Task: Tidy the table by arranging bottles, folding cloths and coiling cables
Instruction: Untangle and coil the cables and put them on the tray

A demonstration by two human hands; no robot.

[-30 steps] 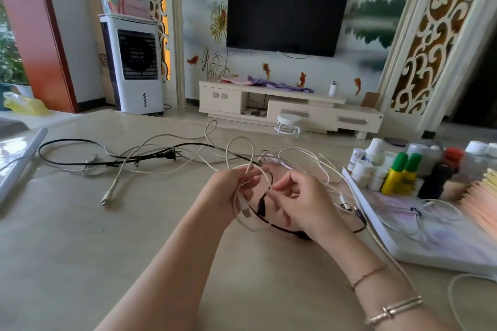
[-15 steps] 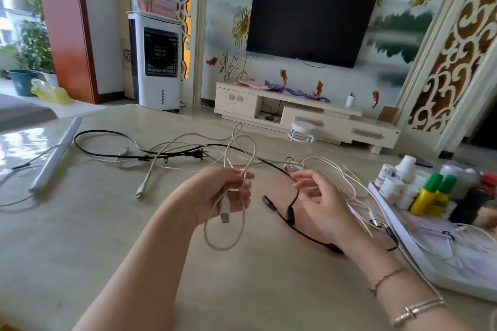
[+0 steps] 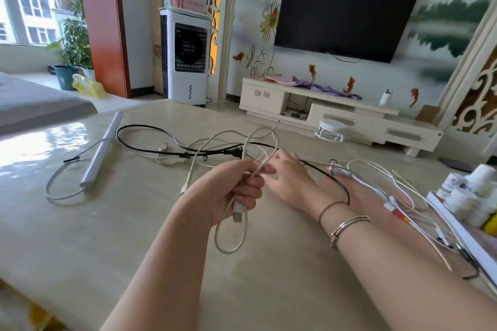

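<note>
Near centre above the table (image 3: 80,236), the left hand (image 3: 228,193) grips the white cable (image 3: 231,247), one loop hanging to keep the coil. Just right, the right hand (image 3: 290,180) reaches, fingers loosely extended, toward the far tangle.

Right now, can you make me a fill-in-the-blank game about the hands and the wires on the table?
1. The left hand grips a looped cable that is ____ in colour.
2. The right hand wears bracelets on its ____.
3. The silver tube lies on the ____ side of the table.
4. The screen of the TV on the wall is ____.

Missing words: white; wrist; left; black
</note>
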